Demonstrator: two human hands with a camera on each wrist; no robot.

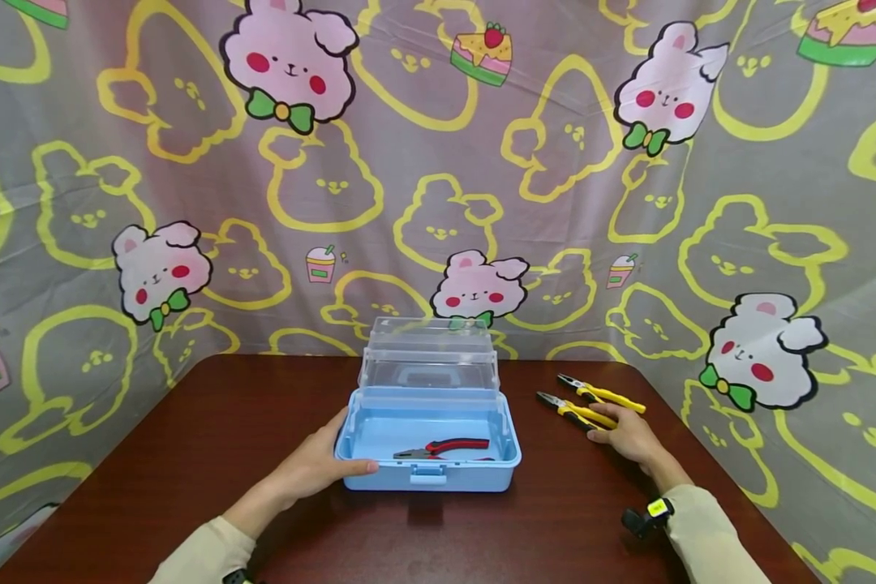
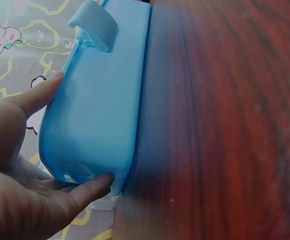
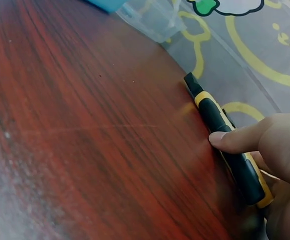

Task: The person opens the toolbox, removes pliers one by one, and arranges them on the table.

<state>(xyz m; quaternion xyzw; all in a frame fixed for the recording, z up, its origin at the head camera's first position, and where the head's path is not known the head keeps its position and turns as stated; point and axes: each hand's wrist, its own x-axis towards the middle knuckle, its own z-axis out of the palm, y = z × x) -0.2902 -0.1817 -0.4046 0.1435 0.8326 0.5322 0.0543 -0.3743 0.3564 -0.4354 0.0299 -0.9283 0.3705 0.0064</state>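
A light blue toolbox (image 1: 427, 478) stands mid-table, its clear lid (image 1: 431, 361) raised at the back. Inside lie pliers with red and black handles (image 1: 458, 444), partly hidden by the front wall. My left hand (image 1: 310, 464) holds the box's left front corner. Its thumb is at the front rim and its fingers are against the side, as the left wrist view shows. To the right, my right hand (image 1: 630, 438) pinches the handles of the nearer yellow-and-black pliers (image 3: 229, 145), which lie on the table. Just behind them is a second yellow-handled pair of pliers (image 1: 613, 396).
The dark reddish-brown table (image 1: 263, 397) reaches back to a patterned curtain (image 1: 321, 186), which also hangs along both sides. A blue latch (image 2: 97, 25) sticks out from the toolbox's front.
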